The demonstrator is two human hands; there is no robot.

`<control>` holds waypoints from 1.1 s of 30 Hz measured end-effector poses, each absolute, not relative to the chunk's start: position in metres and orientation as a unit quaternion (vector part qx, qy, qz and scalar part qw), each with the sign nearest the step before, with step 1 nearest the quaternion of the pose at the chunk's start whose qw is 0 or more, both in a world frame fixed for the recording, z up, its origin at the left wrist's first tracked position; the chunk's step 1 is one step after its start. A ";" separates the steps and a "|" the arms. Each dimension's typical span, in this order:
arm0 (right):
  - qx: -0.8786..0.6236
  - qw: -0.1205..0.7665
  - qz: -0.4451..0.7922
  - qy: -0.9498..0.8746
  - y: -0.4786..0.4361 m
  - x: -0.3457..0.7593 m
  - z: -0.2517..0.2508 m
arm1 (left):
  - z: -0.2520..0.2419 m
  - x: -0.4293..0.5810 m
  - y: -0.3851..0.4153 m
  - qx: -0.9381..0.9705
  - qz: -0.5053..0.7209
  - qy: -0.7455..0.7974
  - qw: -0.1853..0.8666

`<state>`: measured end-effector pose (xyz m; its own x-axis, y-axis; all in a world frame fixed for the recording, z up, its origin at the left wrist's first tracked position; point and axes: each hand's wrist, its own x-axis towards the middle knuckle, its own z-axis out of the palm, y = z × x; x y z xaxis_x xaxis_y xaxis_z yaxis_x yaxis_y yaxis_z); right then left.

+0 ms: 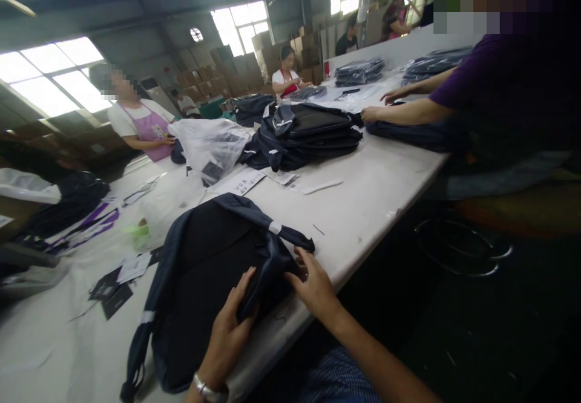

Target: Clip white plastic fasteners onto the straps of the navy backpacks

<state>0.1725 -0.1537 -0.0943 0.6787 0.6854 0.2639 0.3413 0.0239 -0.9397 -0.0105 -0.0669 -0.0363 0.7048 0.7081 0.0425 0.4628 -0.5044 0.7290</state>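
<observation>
A dark navy backpack (204, 270) lies flat on the white table (372, 191) right in front of me. My left hand (229, 330) rests on its lower edge, with the fingers curled over the fabric and a bracelet at the wrist. My right hand (313, 282) pinches the bag's edge near the shoulder strap (272, 224), close to the table's rim.
A stack of dark backpacks (304, 137) sits mid-table, with a clear plastic bag (209, 143) and paper tags (240, 182) beside it. A person in purple on the right handles another bag (408, 134). Other workers stand along the far side. Cardboard boxes line the back wall.
</observation>
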 end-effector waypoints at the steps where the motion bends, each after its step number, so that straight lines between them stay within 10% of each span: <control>1: -0.690 0.602 0.103 -0.389 -0.157 0.166 -0.091 | -0.029 -0.011 -0.063 0.832 0.174 0.350 0.393; 7: -0.523 0.546 0.007 -0.654 -0.179 0.147 -0.053 | 0.007 -0.023 -0.049 0.801 0.175 0.344 0.457; 18: -0.665 0.421 0.207 -0.581 -0.129 0.188 -0.061 | -0.004 -0.045 -0.049 0.800 0.146 0.335 0.476; 33: -0.682 0.314 0.148 -0.644 -0.108 0.186 -0.077 | -0.015 -0.035 -0.060 0.809 0.163 0.328 0.459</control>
